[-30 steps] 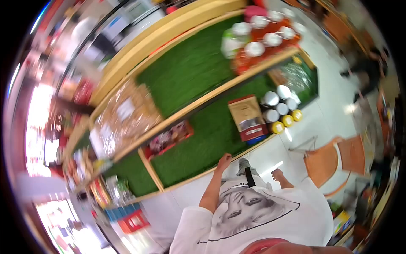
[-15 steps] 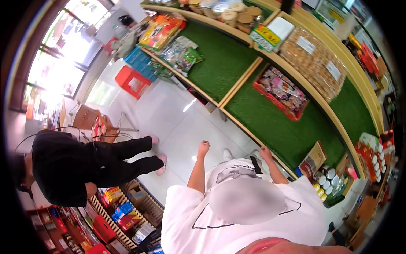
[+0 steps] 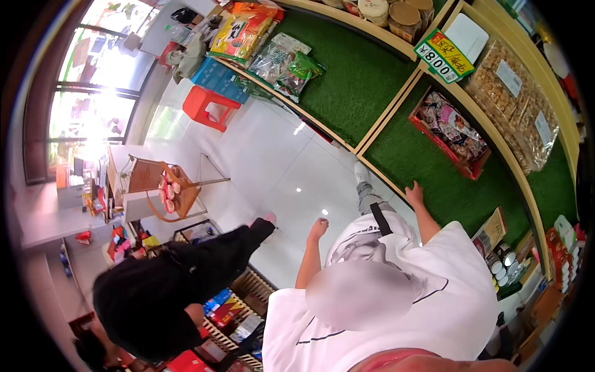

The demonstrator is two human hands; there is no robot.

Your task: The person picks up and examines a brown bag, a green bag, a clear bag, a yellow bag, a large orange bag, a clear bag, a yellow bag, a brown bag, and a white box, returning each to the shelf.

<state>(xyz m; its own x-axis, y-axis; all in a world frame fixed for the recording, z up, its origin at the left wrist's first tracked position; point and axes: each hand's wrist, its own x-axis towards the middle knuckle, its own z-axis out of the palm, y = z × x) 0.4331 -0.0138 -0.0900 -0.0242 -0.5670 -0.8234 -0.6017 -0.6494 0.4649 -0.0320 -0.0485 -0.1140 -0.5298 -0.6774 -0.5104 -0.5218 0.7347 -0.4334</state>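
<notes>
Fingers (image 3: 416,185) of the right hand (image 3: 414,194) hang beside the green shelf (image 3: 455,197).

Well ahead of the right fingers (image 3: 414,188) and slightly to their right, a yellow-and-green price sign (image 3: 444,57) shows an 8 and two zeros, upside down from this view, with Chinese characters too small to read surely. Just right of that sign, the white labels (image 3: 508,79) on clear bags (image 3: 524,118) carry print too fine to read. Far ahead and left of the same fingers, the large characters on a yellow-and-red bag (image 3: 240,34) cannot be made out.
</notes>
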